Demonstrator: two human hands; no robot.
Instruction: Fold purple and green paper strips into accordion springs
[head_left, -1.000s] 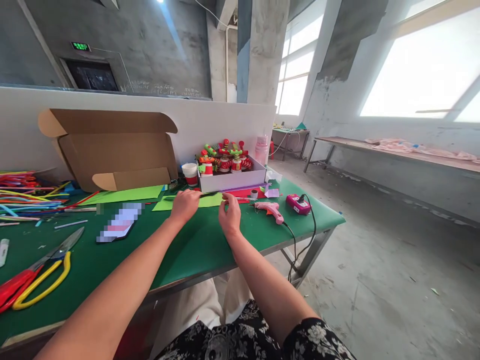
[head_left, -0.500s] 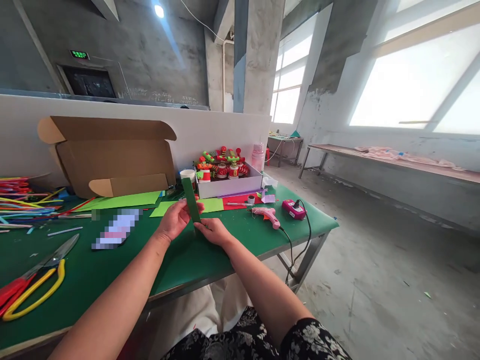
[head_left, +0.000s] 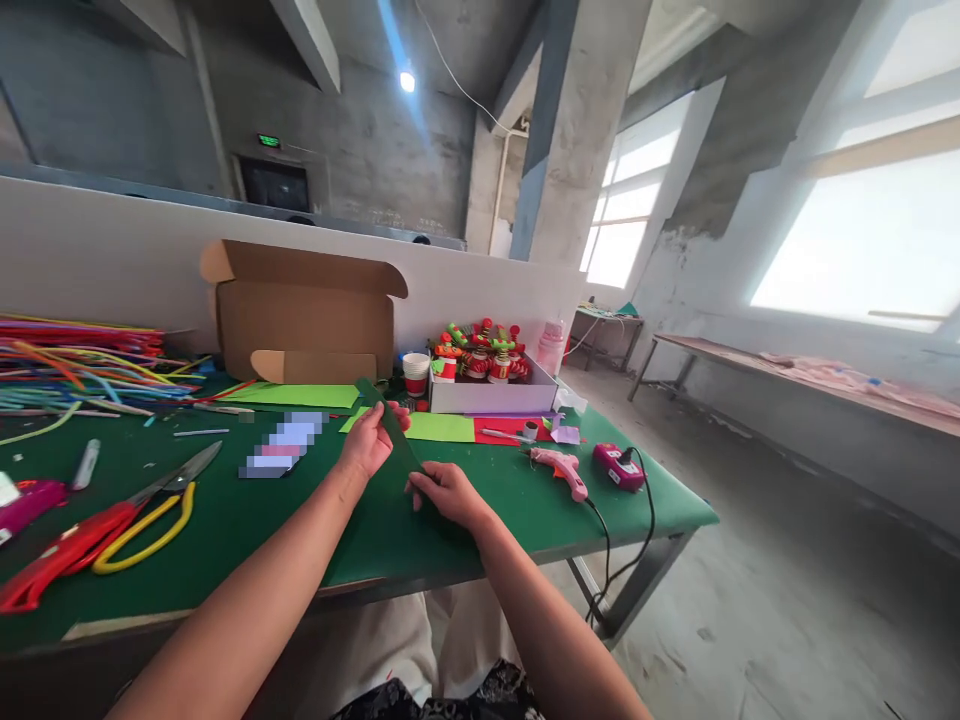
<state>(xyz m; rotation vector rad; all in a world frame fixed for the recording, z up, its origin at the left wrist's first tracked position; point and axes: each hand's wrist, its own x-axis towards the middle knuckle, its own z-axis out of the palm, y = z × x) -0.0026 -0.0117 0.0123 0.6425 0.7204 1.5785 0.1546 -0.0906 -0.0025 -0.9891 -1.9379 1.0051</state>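
Note:
A dark green strip (head_left: pixel 393 430), paper-like, slants between my two hands above the table. My left hand (head_left: pixel 373 436) grips its upper middle, with fingers behind it and thumb in front. The lower end is pinched by my right hand (head_left: pixel 444 492), thumb against fingers. Just beyond the hands lie a lime green sheet (head_left: pixel 431 428) and a red sheet (head_left: pixel 496 431). Right of them, a pink glue gun (head_left: pixel 561 470) rests on the table, its cord hanging over the edge.
Scissors (head_left: pixel 142 510) with red and yellow handles lie on the green table (head_left: pixel 300 540) at left, near many pipe cleaners (head_left: pixel 82 370). Behind stand an open cardboard box (head_left: pixel 307 325), paper cups (head_left: pixel 416 375) and a white box (head_left: pixel 495 398) of colourful figures. A magenta power block (head_left: pixel 619 466) sits at right.
The strip has tilted from nearly upright to a slant, its top leaning left. My right hand has shifted slightly lower and to the right. The camera view has turned left.

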